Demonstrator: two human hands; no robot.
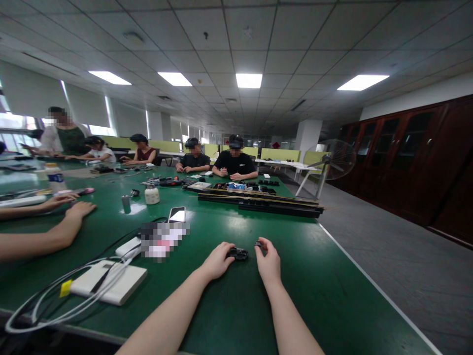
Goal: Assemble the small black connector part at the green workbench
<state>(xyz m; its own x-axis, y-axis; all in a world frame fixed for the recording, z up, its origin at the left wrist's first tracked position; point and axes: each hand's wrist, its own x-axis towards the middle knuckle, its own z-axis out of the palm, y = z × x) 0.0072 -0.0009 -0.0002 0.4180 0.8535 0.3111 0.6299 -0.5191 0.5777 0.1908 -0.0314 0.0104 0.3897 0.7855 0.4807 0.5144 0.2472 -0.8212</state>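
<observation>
From the head camera I saw both forearms stretched out over the green table (pixel 325 276); the left hand (pixel 218 260) lay curled, its fingertips closed on the near end of a small black part (pixel 239 254) that rested on the table surface just ahead of it; the right hand (pixel 269 261) sat close beside, thumb and forefinger pinched on a smaller black piece (pixel 258 243), held just right of the part and apart from it; whether that piece touched the table I could not tell.

To the left lay a white power bank (pixel 111 283) with looped cables (pixel 44 305); beyond it a phone (pixel 177 214) lay face up, and a white jar (pixel 152 195) stood farther back; long black trays (pixel 258 202) ran across the table's middle.

A co-worker's hand (pixel 79 209) rested flat at the left edge; several people sat at the far end; a floor fan (pixel 330 160) stood off to the right.
</observation>
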